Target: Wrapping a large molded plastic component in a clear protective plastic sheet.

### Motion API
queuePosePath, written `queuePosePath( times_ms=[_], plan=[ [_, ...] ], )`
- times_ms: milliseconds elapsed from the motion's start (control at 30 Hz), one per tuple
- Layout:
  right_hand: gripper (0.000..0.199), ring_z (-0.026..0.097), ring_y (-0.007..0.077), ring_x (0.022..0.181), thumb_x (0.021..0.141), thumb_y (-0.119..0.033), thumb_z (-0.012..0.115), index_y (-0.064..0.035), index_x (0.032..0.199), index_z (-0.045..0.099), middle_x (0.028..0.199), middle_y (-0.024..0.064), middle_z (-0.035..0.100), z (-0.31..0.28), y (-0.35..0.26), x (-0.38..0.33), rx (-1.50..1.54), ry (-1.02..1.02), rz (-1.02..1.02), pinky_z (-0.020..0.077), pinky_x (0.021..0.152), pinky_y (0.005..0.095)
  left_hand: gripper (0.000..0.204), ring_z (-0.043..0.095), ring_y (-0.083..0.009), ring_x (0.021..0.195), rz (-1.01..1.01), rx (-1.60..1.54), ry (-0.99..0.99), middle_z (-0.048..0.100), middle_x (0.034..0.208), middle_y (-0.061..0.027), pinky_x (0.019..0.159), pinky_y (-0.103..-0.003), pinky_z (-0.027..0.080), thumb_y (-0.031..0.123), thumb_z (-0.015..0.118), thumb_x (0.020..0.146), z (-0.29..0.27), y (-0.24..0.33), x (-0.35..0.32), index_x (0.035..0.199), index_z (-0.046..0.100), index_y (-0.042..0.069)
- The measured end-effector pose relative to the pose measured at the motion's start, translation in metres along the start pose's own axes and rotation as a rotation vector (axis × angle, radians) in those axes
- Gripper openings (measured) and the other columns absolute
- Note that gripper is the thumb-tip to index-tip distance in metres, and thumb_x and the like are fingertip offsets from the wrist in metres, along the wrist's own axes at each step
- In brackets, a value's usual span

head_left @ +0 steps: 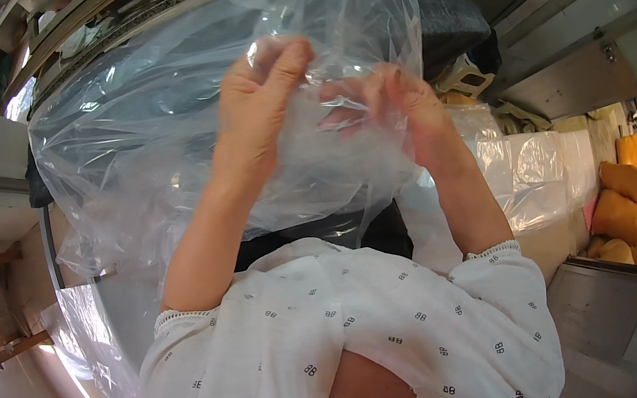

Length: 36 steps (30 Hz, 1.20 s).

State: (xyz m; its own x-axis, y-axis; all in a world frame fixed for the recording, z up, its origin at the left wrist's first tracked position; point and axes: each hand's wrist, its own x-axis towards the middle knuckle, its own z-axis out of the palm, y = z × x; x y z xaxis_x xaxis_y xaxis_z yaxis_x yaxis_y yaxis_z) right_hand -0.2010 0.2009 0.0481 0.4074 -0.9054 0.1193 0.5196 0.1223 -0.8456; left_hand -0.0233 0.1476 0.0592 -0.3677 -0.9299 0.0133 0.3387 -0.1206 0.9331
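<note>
A large clear plastic sheet (pixel 160 132), wrinkled and shiny, spreads in front of me over a dark surface; whether it is a bag or a single layer I cannot tell. My left hand (pixel 259 101) is closed with thumb against fingers, pinching a gathered part of the film. Just to its right, my right hand (pixel 403 104) grips the same film with bent fingers. Film covers those fingertips, so they show only through the plastic. Both hands are raised above the rest of the sheet.
Dark grey fabric (pixel 452 18) bulges out past the sheet's far right edge. Plastic-wrapped white stacks (pixel 533 175) lie to the right, with orange-yellow sacks (pixel 626 190) beyond. Metal rails (pixel 95 26) run along the far left. More clear film (pixel 95 331) hangs at the lower left.
</note>
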Motion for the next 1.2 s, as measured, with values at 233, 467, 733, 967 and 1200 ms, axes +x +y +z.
queuePosePath(
  times_ms=[233,467,733,967,1200],
  plan=[
    [0.047,0.06,0.0286,0.088,0.095,-0.04,0.036,-0.0027,0.071,0.052,0.092,0.0212,0.061,-0.006,-0.003,-0.01,-0.09,0.148,-0.08,0.0486,0.078,0.0396,0.02,0.043,-0.0023,0.056,0.16,0.121,0.176,0.056,0.068,0.0041,0.046,-0.018,0.034,0.025,0.068,0.081,-0.013,0.015,0.004,0.073,0.062,0.008],
    [0.049,0.06,0.0281,0.078,0.095,-0.038,0.035,-0.001,0.071,0.055,0.082,0.0199,0.061,-0.01,0.006,-0.015,-0.065,0.107,-0.023,0.0476,0.075,0.0365,0.022,0.036,-0.0003,0.051,0.214,0.288,0.247,0.051,0.061,0.0069,0.044,-0.018,0.027,0.026,0.068,0.081,-0.021,0.023,0.0,0.072,0.061,0.007],
    [0.04,0.057,0.0205,0.095,0.082,-0.022,0.064,-0.0022,0.115,0.051,0.114,0.0115,0.053,-0.016,-0.002,-0.007,-0.61,-0.178,-0.029,0.0429,0.086,0.0351,0.024,0.034,-0.001,0.054,0.172,0.53,0.161,0.046,0.061,0.0078,0.048,-0.018,0.027,0.026,0.066,0.083,-0.038,0.013,-0.016,0.078,0.061,0.004],
    [0.027,0.056,0.0128,0.084,0.087,-0.012,0.056,-0.0002,0.112,0.052,0.096,0.0071,0.058,0.016,-0.029,0.022,-0.577,0.033,-0.336,0.0468,0.075,0.027,0.024,0.053,-0.0129,0.07,0.351,1.013,0.263,0.056,0.076,-0.0039,0.06,-0.023,0.04,0.021,0.07,0.077,-0.037,0.045,-0.025,0.092,0.062,0.004],
    [0.025,0.057,0.0121,0.084,0.09,-0.006,0.049,-0.0011,0.115,0.051,0.095,0.0056,0.058,0.05,-0.004,0.012,-0.414,0.036,-0.382,0.0477,0.073,0.0252,0.019,0.055,-0.0166,0.075,0.803,1.04,0.002,0.055,0.091,-0.0061,0.064,-0.024,0.044,0.001,0.069,0.07,0.015,0.069,-0.033,0.088,0.064,0.005]
  ],
)
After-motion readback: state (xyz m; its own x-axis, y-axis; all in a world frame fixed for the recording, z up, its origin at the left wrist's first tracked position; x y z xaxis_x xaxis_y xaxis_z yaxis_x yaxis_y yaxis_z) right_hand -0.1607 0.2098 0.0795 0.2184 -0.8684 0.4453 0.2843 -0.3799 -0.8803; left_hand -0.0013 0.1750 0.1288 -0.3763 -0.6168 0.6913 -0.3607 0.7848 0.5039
